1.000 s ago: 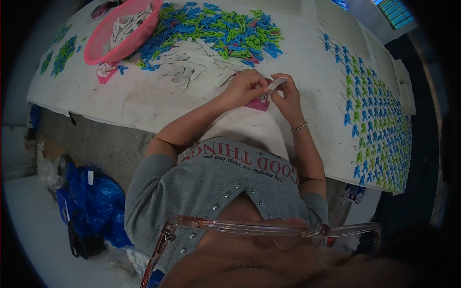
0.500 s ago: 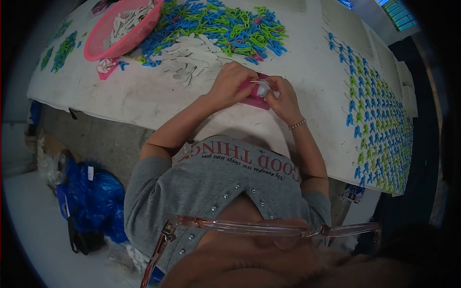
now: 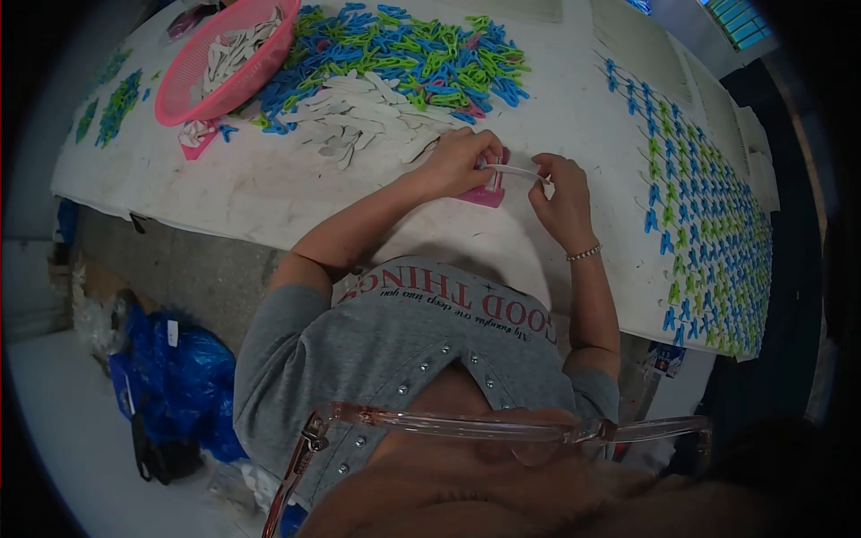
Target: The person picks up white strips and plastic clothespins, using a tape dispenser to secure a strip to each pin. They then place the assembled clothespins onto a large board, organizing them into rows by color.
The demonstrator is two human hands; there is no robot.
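Observation:
A thin white strip (image 3: 520,169) stretches between my two hands, just above the table. My right hand (image 3: 565,197) pinches its right end between thumb and fingers. My left hand (image 3: 462,160) has its fingers closed at the strip's other end, over a small pink stand (image 3: 487,195). That hand covers part of the stand, so its full shape is hidden. Flat white pieces (image 3: 368,112) lie in a loose pile just beyond my left hand.
Blue and green clothespins (image 3: 421,54) are heaped behind the white pieces. A pink basket (image 3: 175,94) with more white pieces stands at the left, a small pink object (image 3: 195,151) before it. Rows of clothespins (image 3: 700,215) cover the table's right side. Blue plastic bags (image 3: 193,377) lie below left.
My right hand has moved right and slightly toward me, away from my left hand. The white strip, curled between the hands before, is now drawn out longer.

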